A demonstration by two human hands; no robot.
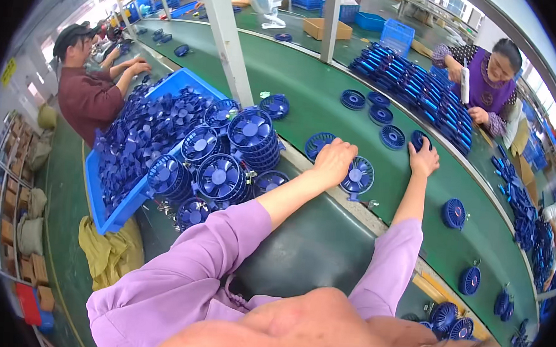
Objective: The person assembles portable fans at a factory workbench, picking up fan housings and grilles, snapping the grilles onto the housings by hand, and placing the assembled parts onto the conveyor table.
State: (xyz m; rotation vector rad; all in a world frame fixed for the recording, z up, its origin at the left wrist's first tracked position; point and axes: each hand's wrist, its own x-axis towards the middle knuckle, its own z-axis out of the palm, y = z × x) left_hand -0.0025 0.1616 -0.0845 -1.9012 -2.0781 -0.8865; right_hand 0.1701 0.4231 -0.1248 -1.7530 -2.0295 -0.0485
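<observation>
My left hand [335, 162] is over the near edge of the green conveyor belt, with its fingers bent down and closed at the rim of a round blue fan housing [359, 177] with blades inside. Partly behind that hand lies another blue fan housing [318, 144]. Further right, my right hand [424, 160] reaches across the belt, its fingers closed around a round blue fan cover [420, 139] near the far edge. Several round slatted covers [392, 136] lie on the belt beside it. The undersides of both hands are hidden.
Stacked fan housings [219, 177] stand to my left, by a blue bin [138, 195] heaped with fan blades. A person [86, 85] works beyond it. Across the belt [404, 187], another person [487, 84] holds a white tool beside rows of blue parts [417, 90]. A white post [226, 37] rises nearby.
</observation>
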